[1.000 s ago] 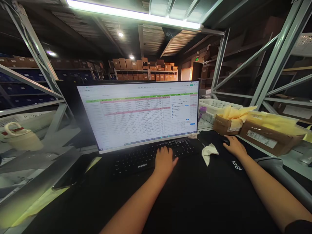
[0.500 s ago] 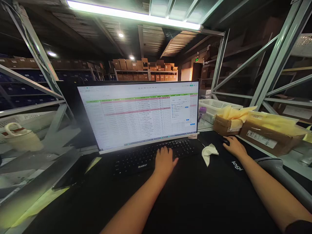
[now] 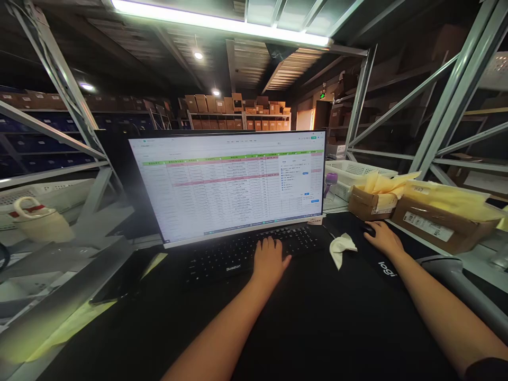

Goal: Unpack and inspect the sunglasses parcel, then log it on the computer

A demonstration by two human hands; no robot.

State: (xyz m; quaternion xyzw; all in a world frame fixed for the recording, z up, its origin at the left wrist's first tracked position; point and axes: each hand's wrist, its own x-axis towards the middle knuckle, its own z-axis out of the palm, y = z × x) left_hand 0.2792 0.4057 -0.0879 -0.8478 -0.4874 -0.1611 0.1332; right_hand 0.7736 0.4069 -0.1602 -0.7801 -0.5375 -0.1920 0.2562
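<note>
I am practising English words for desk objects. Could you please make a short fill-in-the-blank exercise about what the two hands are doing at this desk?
1. The left hand rests on the black ____.
2. The right hand covers a black ____ on the desk mat.
3. Between the two hands lies a crumpled white ____.
4. The monitor behind the left hand shows a ____ with green and pink rows.

Missing words: keyboard; mouse; tissue; spreadsheet
</note>
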